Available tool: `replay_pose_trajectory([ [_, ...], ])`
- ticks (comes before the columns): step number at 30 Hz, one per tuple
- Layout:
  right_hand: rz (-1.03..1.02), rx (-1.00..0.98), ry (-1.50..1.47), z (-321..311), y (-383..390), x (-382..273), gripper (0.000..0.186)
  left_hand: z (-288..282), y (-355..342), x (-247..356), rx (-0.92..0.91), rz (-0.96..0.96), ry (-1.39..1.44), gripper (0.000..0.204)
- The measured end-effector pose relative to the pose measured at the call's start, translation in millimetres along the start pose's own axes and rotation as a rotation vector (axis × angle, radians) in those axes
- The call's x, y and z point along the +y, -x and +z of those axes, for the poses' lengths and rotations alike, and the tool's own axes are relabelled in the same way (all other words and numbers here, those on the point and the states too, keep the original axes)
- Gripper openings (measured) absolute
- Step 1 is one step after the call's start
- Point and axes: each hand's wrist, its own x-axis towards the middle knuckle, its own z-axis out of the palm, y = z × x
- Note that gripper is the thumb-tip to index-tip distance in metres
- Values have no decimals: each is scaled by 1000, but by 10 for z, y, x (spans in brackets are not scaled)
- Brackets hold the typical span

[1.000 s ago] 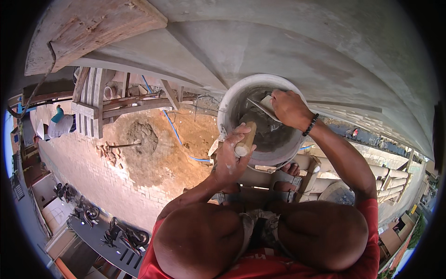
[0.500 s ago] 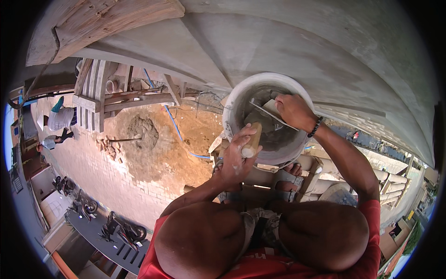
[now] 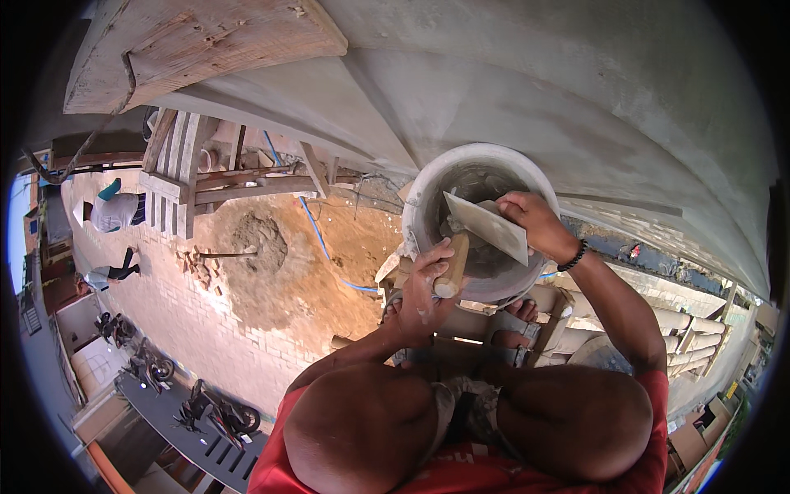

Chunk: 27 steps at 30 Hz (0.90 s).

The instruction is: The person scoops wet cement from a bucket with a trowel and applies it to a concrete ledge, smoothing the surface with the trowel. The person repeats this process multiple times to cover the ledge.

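A round grey bucket [image 3: 536, 171] with wet grey mortar [image 3: 481, 183] inside stands in front of me against the wall. My right hand [image 3: 535, 226] is closed round a flat, pale rectangular trowel [image 3: 485, 226], tilted over the bucket's mouth. Its grip is mostly hidden under my fingers. At the bucket's near left rim, my left hand [image 3: 425, 288] is wrapped round a thick, light wooden block [image 3: 453, 265], perhaps a tool's handle; whatever lies beneath it is hidden.
A smooth grey plastered wall [image 3: 609, 107] rises beyond the bucket. Bamboo poles [image 3: 683, 317] and planks lie under my feet. Far below are a mortar heap [image 3: 262, 243], a blue hose [image 3: 313, 230], parked motorcycles [image 3: 218, 410] and two people, one in a white top [image 3: 113, 212]. A wooden board [image 3: 206, 53] juts out upper left.
My right hand has raised and turned the trowel, so its flat face now shows above the mortar. My left hand keeps the wooden block near the rim. The view has shifted slightly.
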Motion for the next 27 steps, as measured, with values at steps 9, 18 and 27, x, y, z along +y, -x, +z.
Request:
replay_pose_trajectory([
  [9, -43, 57, -612, -179, 474, -44, 28, -35, 158, -98, -133, 25, -59, 67],
  [18, -278, -90, -975, -276, 1316, -436, 45, -619, -162, 79, 107, 210, 17, 63],
  [27, -776, 159, -553, -501, 1953, -1792, 59, -1657, -1439, 1029, 754, 442, -313, 59],
])
